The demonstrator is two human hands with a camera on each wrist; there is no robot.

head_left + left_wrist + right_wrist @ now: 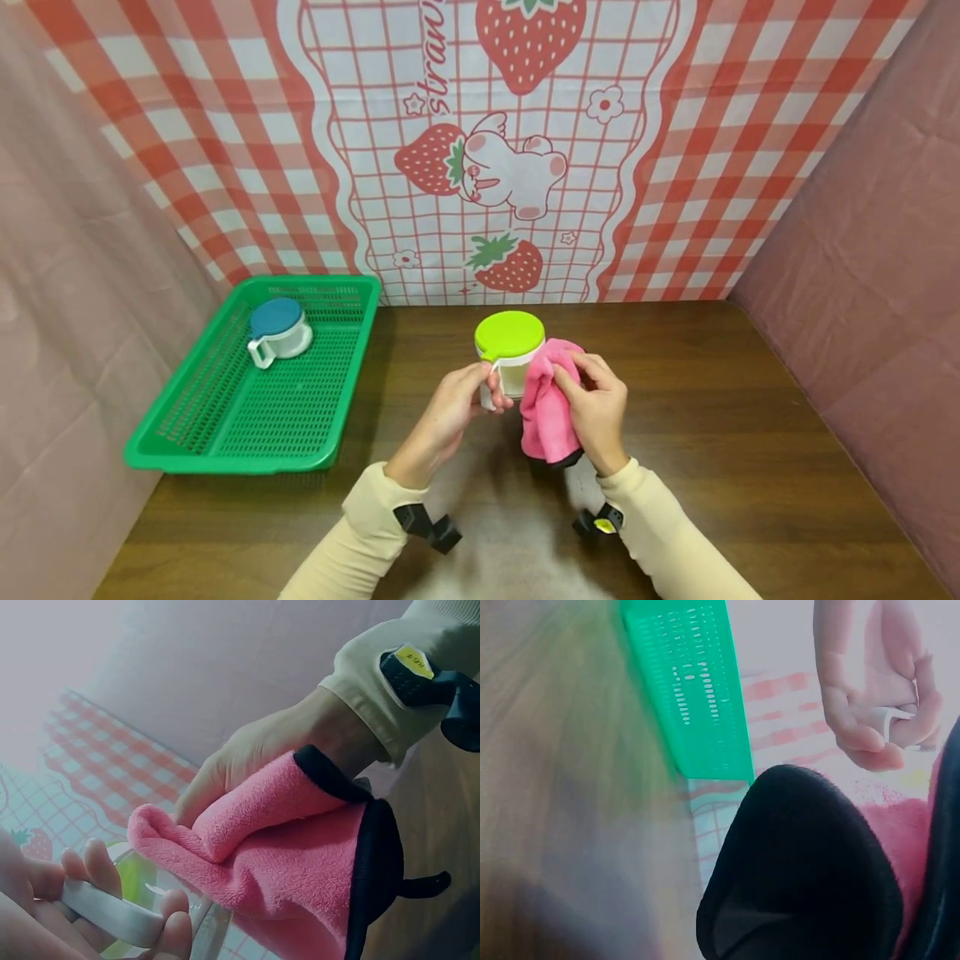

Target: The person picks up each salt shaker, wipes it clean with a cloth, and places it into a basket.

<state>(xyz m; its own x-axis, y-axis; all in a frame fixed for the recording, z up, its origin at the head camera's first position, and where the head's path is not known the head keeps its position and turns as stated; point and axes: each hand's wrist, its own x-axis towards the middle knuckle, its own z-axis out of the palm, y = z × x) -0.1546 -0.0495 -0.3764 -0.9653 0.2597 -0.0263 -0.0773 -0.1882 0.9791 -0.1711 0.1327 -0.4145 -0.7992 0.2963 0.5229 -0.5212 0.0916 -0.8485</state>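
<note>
A: What is the head view showing?

B: The left hand (453, 407) is gripping a lime-lidded jar (513, 377) near the middle of the view, fingers curled. The right hand (602, 408) is pinching a bunched pink cloth (551, 408), which is covering the jar's right side and seemingly touching it. Whether the jar's base is meeting the bench (720, 433), I cannot tell. To the left, a green basket (225, 465) is holding a blue-lidded jar (288, 343).

A: And the left wrist view?

B: The left fingers are closing round the white handle (112, 913). The cloth is partly hiding the right hand and the jar. Wiping the jar's outer wall is, I judge, the step in hand.

A: The right wrist view?

B: The cloth's black edging is filling the foreground; the left hand is appearing beyond, curled about the handle. The right fingers are not showing.

A: What is the next move calling for?

B: Probably a steady handle grip, with the jar turning so that another side is facing the cloth.
</note>
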